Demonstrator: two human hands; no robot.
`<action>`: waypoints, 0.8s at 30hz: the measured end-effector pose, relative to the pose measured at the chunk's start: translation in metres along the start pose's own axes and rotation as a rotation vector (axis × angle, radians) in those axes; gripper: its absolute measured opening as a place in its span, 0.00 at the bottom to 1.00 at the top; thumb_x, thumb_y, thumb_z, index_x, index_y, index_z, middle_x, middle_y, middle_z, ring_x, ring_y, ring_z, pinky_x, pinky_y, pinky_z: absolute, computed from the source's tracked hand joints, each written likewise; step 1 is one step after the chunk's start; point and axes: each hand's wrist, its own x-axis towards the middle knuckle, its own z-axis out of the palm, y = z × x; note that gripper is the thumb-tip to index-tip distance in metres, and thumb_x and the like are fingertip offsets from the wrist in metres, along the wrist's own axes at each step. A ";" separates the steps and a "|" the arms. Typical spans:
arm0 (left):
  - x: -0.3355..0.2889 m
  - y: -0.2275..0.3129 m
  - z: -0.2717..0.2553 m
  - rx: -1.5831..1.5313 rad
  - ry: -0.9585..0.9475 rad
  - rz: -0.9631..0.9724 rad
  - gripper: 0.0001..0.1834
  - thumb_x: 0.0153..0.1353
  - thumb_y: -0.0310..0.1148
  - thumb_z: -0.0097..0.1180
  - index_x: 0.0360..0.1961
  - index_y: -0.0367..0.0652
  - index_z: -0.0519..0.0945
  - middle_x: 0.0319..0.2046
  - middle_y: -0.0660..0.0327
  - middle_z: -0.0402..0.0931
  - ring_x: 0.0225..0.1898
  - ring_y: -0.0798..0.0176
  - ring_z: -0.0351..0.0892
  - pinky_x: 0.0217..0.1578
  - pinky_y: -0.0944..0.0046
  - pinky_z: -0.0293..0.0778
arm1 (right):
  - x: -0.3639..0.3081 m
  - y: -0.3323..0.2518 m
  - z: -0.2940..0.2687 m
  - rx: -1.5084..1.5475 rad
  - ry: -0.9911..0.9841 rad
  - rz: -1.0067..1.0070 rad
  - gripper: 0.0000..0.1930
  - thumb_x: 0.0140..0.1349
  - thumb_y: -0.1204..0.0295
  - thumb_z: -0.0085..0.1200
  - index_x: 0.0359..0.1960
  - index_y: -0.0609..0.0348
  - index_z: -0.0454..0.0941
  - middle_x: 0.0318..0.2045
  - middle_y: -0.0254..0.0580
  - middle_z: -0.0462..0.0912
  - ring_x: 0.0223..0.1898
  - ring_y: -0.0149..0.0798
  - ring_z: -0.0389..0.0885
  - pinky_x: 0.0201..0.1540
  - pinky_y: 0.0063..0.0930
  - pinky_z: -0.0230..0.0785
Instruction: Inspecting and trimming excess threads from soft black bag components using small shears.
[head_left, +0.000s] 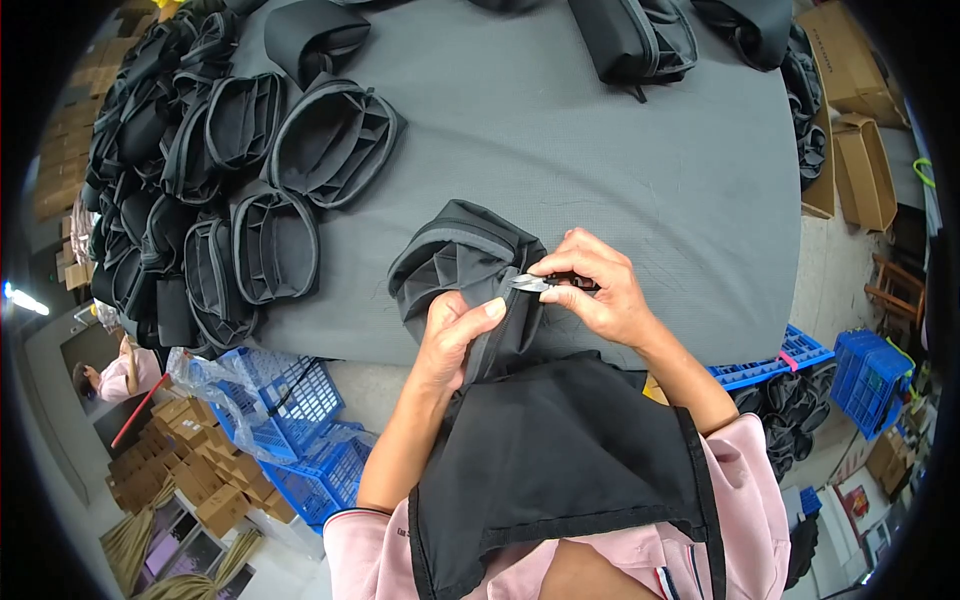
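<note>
An open black zippered pouch point(478, 218) with inner dividers rests at the near edge of the table, just in front of me. My left hand point(450, 338) is closed on its zipper edge, thumb on top and fingers inside or behind the fabric. Between the thumb and fingers of my right hand point(606, 295) is a pair of thread snips point(528, 284), its short metal blades pointing left. The blade tips meet the pouch's zipper edge close to my left thumb; whether they are on a thread is too small to tell.
Many similar black pouches point(225, 200) are heaped along the table's left side. Another pouch point(630, 45) lies at the far right on the grey table point(620, 160). Blue plastic crates point(290, 400) stand below the near left edge, cardboard boxes point(865, 170) beyond the right.
</note>
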 end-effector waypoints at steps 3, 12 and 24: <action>0.001 0.000 -0.002 -0.003 -0.019 -0.005 0.15 0.54 0.32 0.59 0.13 0.44 0.72 0.15 0.71 0.69 0.15 0.80 0.62 0.15 0.75 0.56 | 0.002 -0.003 -0.002 -0.056 -0.009 -0.011 0.10 0.46 0.79 0.60 0.34 0.61 0.81 0.26 0.37 0.77 0.27 0.32 0.71 0.32 0.25 0.63; -0.012 0.016 0.001 -0.049 -0.199 -0.042 0.14 0.54 0.32 0.57 0.38 0.33 0.79 0.33 0.61 0.78 0.33 0.74 0.75 0.35 0.74 0.69 | -0.005 -0.038 -0.002 -0.099 0.140 -0.018 0.11 0.46 0.77 0.61 0.34 0.59 0.81 0.27 0.38 0.76 0.25 0.34 0.73 0.30 0.27 0.65; -0.027 0.035 0.035 -0.132 -0.236 -0.195 0.19 0.62 0.44 0.55 0.44 0.38 0.76 0.38 0.68 0.76 0.37 0.75 0.74 0.37 0.72 0.70 | -0.019 -0.029 -0.015 0.278 0.347 0.432 0.11 0.52 0.83 0.55 0.39 0.65 0.73 0.35 0.33 0.69 0.31 0.23 0.71 0.35 0.16 0.65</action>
